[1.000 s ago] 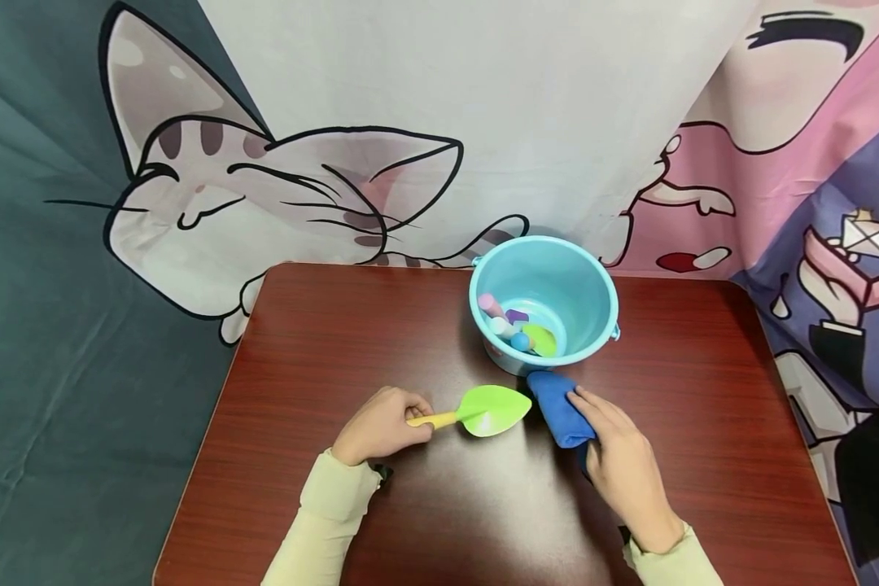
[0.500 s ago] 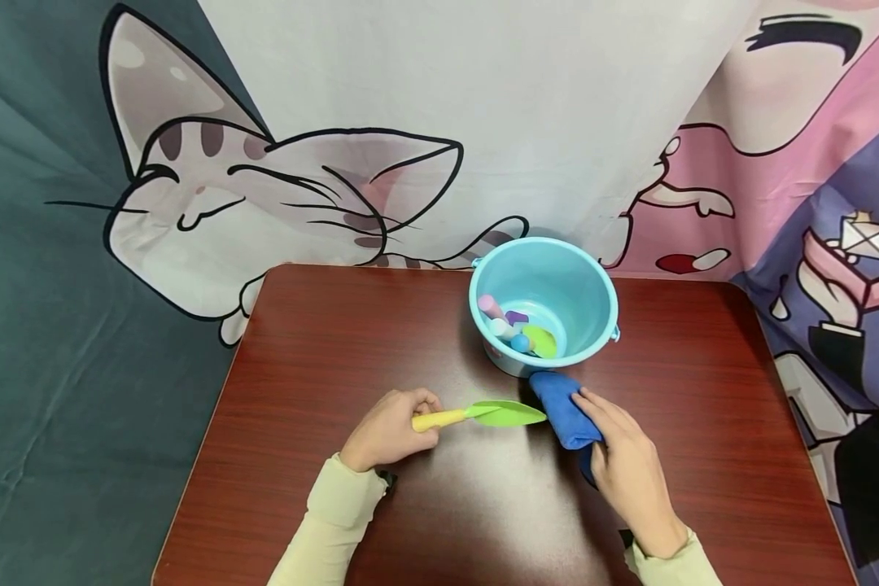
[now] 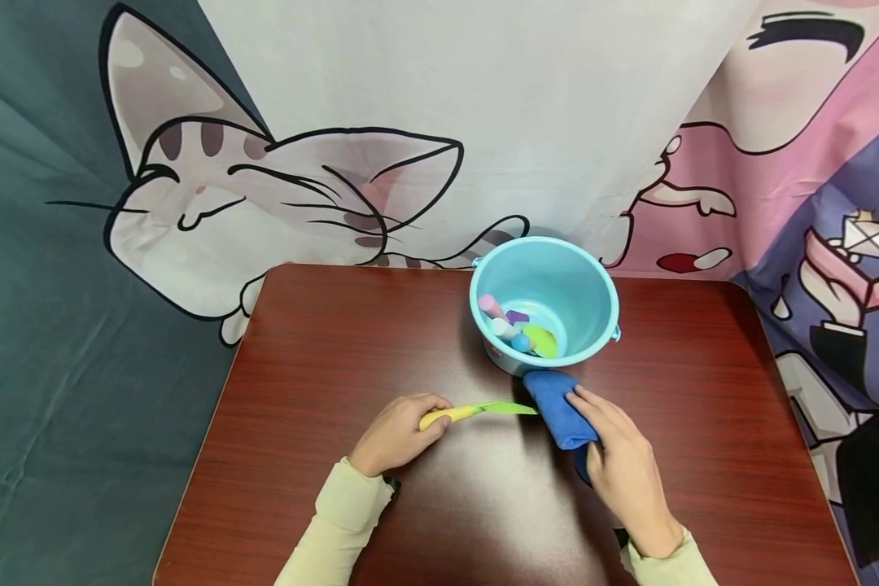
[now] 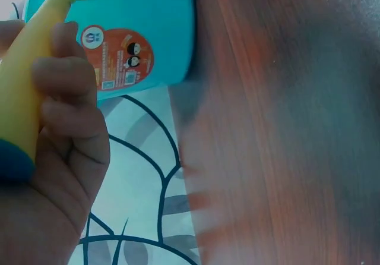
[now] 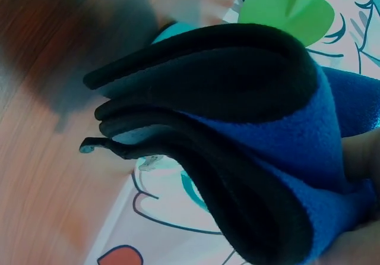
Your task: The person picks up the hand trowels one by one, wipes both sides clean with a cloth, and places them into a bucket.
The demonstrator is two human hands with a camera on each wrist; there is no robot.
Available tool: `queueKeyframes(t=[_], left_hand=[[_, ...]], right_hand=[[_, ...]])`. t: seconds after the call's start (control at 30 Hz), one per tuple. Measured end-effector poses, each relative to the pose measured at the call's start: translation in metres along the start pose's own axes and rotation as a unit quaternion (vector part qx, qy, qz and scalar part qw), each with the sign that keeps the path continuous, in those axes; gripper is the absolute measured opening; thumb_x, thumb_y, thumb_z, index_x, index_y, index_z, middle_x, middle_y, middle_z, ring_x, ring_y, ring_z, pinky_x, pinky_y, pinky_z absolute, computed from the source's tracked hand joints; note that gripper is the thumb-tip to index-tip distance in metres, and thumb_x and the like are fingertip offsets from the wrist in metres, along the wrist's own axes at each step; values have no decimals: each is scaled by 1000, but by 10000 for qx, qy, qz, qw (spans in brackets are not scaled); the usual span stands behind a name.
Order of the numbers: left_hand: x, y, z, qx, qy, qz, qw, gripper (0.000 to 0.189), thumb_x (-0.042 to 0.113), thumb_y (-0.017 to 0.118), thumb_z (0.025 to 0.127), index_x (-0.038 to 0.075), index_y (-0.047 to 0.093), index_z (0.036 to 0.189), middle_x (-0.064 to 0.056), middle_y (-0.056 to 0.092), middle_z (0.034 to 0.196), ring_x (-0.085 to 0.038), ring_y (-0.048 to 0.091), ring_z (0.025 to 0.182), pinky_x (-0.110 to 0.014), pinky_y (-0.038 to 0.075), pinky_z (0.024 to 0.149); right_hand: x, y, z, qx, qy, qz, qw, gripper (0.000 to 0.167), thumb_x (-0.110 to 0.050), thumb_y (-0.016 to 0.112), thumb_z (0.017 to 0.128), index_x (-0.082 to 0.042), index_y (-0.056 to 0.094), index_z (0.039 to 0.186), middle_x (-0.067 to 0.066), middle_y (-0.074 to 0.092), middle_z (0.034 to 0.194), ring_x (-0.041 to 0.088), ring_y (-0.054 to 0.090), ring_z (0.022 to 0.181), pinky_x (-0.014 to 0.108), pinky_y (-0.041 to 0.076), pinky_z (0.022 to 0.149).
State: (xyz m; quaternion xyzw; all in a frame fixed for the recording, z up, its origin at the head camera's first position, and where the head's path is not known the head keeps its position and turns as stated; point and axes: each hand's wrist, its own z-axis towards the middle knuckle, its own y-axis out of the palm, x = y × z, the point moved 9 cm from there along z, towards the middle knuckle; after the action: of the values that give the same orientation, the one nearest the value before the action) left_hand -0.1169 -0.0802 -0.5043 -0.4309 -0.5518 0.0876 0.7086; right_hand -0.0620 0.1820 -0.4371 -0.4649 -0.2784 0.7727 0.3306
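Note:
A toy shovel with a yellow handle point(image 4: 29, 69) and a green blade point(image 3: 509, 408) is in my left hand point(image 3: 403, 431), whose fingers curl round the handle. Seen from above, the blade stands nearly edge-on and points right, its tip close to a folded blue cloth point(image 3: 560, 407). My right hand point(image 3: 626, 464) grips this cloth by its right side; the right wrist view shows its stacked folds point(image 5: 267, 128), with the green blade point(image 5: 291, 12) behind them. Just beyond the cloth stands a light blue bucket point(image 3: 586, 285).
Inside the bucket lie several small toys, among them a pink piece point(image 3: 491, 306), a white one point(image 3: 501, 328), a blue ball-like one point(image 3: 521, 342) and a green one point(image 3: 540, 340). The brown wooden table point(image 3: 337, 342) ends at a cartoon-printed cloth backdrop point(image 3: 557, 114).
My left hand has moved slightly right and turned the shovel, so its blade went from facing up to nearly edge-on. The right hand and the blue cloth have hardly moved.

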Motion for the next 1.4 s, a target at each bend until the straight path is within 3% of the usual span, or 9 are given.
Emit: queueKeyframes(t=[0.13, 0.37, 0.67, 0.77, 0.9, 1.03, 1.13, 1.4], left_hand=[[4, 3, -1, -36, 167, -89, 9998, 18, 16, 67, 95, 13, 71, 112, 11, 61, 89, -8, 50, 72, -25, 45, 68], [5, 7, 0, -63, 282, -74, 9996, 18, 16, 70, 94, 15, 69, 112, 12, 63, 97, -8, 53, 77, -25, 46, 72], [10, 13, 3, -190, 373, -103, 9991, 18, 16, 71, 95, 17, 68, 112, 11, 63, 104, -6, 54, 82, -26, 48, 77], [12, 15, 4, -222, 376, -71, 9990, 19, 17, 71, 95, 16, 68, 114, 10, 64, 105, -6, 54, 82, -26, 49, 78], [13, 18, 6, -280, 359, 8, 9990, 21, 19, 71, 95, 16, 68, 115, 10, 64, 108, -6, 55, 85, -26, 49, 80], [14, 20, 6, -364, 367, -14, 9987, 22, 20, 70, 96, 15, 67, 118, 7, 65, 113, -7, 58, 91, -27, 50, 84], [14, 20, 6, -421, 369, -49, 9984, 25, 21, 69, 97, 13, 67, 121, 5, 65, 118, -8, 59, 97, -29, 50, 88], [16, 16, 4, -381, 469, -142, 9981, 25, 20, 68, 98, 12, 66, 121, 3, 64, 121, -9, 59, 103, -30, 50, 92]], right_hand=[[-5, 2, 1, -12, -95, 141, 9999, 66, 21, 50, 73, -7, 67, 130, 12, 62, 135, 28, 56, 125, 10, 24, 109], [-16, 7, 2, -95, -386, 502, 9979, 60, 17, 48, 80, -6, 66, 132, 12, 61, 137, 30, 55, 126, 16, 27, 111], [-44, 17, 1, -49, -1168, 865, 9894, 61, 15, 43, 79, -5, 66, 132, 15, 59, 139, 35, 53, 129, 27, 30, 115], [-51, 26, 0, -234, -1257, 927, 9875, 61, 16, 47, 79, -6, 65, 132, 15, 58, 140, 34, 51, 132, 32, 28, 117], [-54, 40, -2, -708, -1160, 847, 9871, 62, 15, 56, 80, -12, 64, 135, 11, 55, 144, 33, 48, 135, 30, 26, 117], [-57, 52, -5, -1181, -1141, 600, 9846, 66, 14, 66, 78, -16, 63, 136, 7, 53, 148, 32, 47, 138, 42, 41, 108], [-61, 60, -6, -1496, -1262, 369, 9800, 67, 12, 71, 76, -17, 63, 136, 6, 51, 149, 32, 43, 140, 53, 46, 101], [-61, 70, -7, -1829, -1292, 45, 9746, 65, 10, 75, 74, -11, 64, 135, 5, 55, 145, 31, 40, 142, 52, 40, 108]])
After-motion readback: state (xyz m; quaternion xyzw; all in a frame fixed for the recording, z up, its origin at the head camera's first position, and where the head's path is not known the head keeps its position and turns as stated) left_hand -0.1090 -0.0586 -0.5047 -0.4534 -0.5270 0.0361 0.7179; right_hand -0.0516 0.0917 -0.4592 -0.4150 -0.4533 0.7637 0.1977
